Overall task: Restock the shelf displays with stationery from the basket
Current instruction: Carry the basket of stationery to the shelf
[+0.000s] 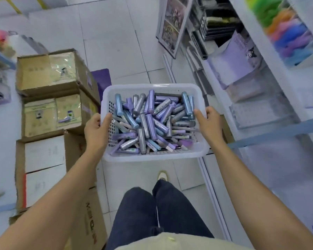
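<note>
Two hands (96, 130) (209, 123) grip basket (152, 157), shelf goods (285, 33) blurred

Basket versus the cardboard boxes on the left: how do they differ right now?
The basket is white slotted plastic; the cardboard boxes are brown. The basket is held up, the left hand and right hand gripping its sides; the boxes stand piled low beside the aisle. The basket holds loose purple, blue and grey pens; the boxes show clear bagged packs and white cartons. Both are open on top.
</note>
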The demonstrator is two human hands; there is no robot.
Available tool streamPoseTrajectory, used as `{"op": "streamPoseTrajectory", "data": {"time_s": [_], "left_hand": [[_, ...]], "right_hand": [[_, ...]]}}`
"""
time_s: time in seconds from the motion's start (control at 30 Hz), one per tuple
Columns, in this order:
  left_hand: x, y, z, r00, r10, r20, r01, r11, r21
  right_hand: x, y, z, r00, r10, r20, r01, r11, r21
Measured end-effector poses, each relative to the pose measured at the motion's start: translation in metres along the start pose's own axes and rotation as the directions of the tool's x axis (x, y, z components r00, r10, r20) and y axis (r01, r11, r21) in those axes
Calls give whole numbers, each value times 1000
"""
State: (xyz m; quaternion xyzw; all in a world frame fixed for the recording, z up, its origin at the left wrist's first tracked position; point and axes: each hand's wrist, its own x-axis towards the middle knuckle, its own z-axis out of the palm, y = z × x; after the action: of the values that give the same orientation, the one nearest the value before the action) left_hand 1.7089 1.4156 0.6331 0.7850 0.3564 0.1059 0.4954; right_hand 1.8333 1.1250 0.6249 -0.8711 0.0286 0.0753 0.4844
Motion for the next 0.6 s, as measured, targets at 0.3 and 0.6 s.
{"op": "streamPoseTrajectory", "data": {"time_s": [0.3, 0.6], "left_hand": [[148, 69, 55, 1000, 25, 16, -25, 1000, 12], [290, 142, 114, 996, 27, 86, -30, 999, 37]], "right_hand": [[164, -45, 12, 999, 3, -52, -2, 1000, 18], [300, -74, 12, 990, 67, -121, -63, 997, 39]]}}
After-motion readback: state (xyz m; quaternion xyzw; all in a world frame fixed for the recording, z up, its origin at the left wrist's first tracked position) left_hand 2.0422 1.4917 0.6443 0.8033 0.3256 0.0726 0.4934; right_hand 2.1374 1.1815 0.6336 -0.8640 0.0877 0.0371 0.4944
